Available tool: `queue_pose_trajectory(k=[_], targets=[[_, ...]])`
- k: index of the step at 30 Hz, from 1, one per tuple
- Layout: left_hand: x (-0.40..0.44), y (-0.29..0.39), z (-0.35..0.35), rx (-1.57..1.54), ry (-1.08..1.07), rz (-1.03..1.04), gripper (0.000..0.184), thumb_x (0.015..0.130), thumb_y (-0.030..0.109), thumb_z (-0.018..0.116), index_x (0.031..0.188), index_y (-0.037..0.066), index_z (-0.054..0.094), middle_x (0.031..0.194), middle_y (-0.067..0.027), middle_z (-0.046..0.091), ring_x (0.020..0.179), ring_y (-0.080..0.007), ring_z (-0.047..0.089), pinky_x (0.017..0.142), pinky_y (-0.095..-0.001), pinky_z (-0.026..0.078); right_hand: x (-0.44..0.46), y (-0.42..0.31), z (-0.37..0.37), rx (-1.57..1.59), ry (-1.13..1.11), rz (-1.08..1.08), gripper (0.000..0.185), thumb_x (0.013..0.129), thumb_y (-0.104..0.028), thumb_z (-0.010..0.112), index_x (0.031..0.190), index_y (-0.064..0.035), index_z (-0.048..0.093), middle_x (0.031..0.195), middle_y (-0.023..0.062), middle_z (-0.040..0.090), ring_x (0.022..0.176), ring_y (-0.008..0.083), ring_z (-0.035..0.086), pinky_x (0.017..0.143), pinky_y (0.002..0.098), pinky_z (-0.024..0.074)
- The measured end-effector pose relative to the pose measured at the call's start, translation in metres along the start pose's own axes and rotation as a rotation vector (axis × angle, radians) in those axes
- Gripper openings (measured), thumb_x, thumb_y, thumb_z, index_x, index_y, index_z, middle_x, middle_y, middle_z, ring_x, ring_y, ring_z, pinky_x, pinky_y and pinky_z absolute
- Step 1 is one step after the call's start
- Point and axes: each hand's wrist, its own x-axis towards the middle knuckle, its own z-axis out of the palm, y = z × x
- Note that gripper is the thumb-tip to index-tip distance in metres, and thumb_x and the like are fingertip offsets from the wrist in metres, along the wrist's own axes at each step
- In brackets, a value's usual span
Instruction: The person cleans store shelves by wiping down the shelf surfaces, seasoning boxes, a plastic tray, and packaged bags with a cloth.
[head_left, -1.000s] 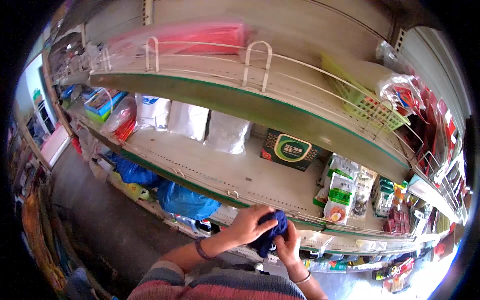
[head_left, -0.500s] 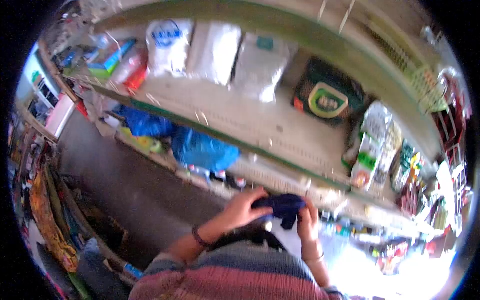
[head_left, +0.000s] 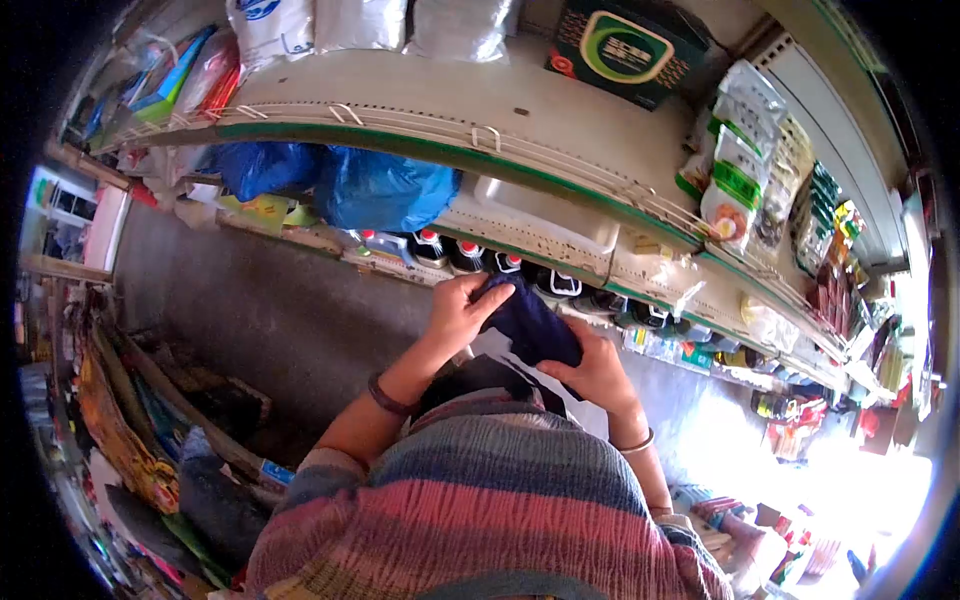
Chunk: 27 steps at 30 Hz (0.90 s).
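A dark navy cloth (head_left: 532,318) is stretched between my two hands in front of my striped knit top (head_left: 450,480). Its exact kind I cannot make out. My left hand (head_left: 462,318) pinches the upper left end, thumb on top. At the lower right end, my right hand (head_left: 592,368) grips the cloth with the thumb laid along its near side. Just beyond the cloth, dark bottles with red caps (head_left: 467,254) stand on the low shelf.
A shelf (head_left: 400,105) crosses ahead, bearing white bags (head_left: 360,22), a dark green box (head_left: 628,50) and food packets (head_left: 735,185). Blue plastic bags (head_left: 385,190) sit on the level below. Piled fabric (head_left: 135,430) lies at the left; bright light floods the lower right.
The bunched cloth is now drawn out longer between my hands, slanting down to the right. My view has tipped downward, so the shelves appear higher and more of my top shows.
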Motion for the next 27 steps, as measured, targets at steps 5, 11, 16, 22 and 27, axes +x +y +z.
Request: queue_pose_trajectory(k=[5, 11, 16, 22, 27], targets=[[-0.011, 0.017, 0.051, 0.02, -0.095, 0.06, 0.023, 0.083, 0.023, 0.062, 0.081, 0.0, 0.06, 0.06, -0.0073, 0.054, 0.057, -0.0085, 0.046, 0.054, -0.0273, 0.04, -0.056, 0.046, -0.01, 0.389, 0.041, 0.283, 0.028, 0.083, -0.017, 0.063, 0.103, 0.0022, 0.058, 0.083, 0.0042, 0.063, 0.079, 0.0116, 0.056, 0.07, 0.0272, 0.0456], [-0.036, 0.013, 0.106, 0.157, -0.273, 0.056, 0.02, 0.083, 0.014, 0.058, 0.098, 0.0, 0.057, 0.077, -0.0138, 0.06, 0.071, -0.0185, 0.058, 0.065, -0.0315, 0.045, -0.108, 0.074, -0.012, 1.034, 0.223, 0.451, 0.033, 0.089, -0.02, 0.054, 0.112, 0.0039, 0.053, 0.094, 0.0025, 0.06, 0.08, 0.009, 0.054, 0.072, 0.0225, 0.0447], [-0.056, -0.009, 0.13, -0.046, -0.395, -0.049, 0.046, 0.075, -0.005, 0.05, 0.12, 0.003, 0.048, 0.114, -0.0114, 0.056, 0.108, -0.0194, 0.051, 0.094, -0.0305, 0.037, -0.12, 0.081, 0.002, 1.332, 0.269, 0.535, 0.031, 0.088, -0.015, 0.054, 0.113, 0.0018, 0.053, 0.096, 0.0051, 0.061, 0.085, 0.0129, 0.058, 0.074, 0.026, 0.048], [-0.074, -0.042, 0.136, -0.35, -0.288, -0.544, 0.038, 0.087, 0.011, 0.048, 0.125, 0.009, 0.045, 0.118, -0.0074, 0.052, 0.111, -0.0194, 0.048, 0.09, -0.0315, 0.04, -0.109, 0.079, 0.021, 1.51, 0.404, 0.545, 0.028, 0.087, -0.011, 0.053, 0.113, -0.0001, 0.052, 0.099, 0.0061, 0.061, 0.086, 0.0154, 0.059, 0.076, 0.0276, 0.0481], [-0.07, -0.061, 0.13, -0.913, -0.346, -0.937, 0.034, 0.089, 0.03, 0.047, 0.115, 0.009, 0.051, 0.108, -0.0087, 0.056, 0.097, -0.0215, 0.056, 0.078, -0.0343, 0.048, -0.074, 0.105, 0.052, 0.367, 0.387, 0.298, 0.034, 0.08, -0.009, 0.058, 0.112, 0.0002, 0.051, 0.106, 0.0133, 0.056, 0.097, 0.028, 0.053, 0.085, 0.0363, 0.0435]])
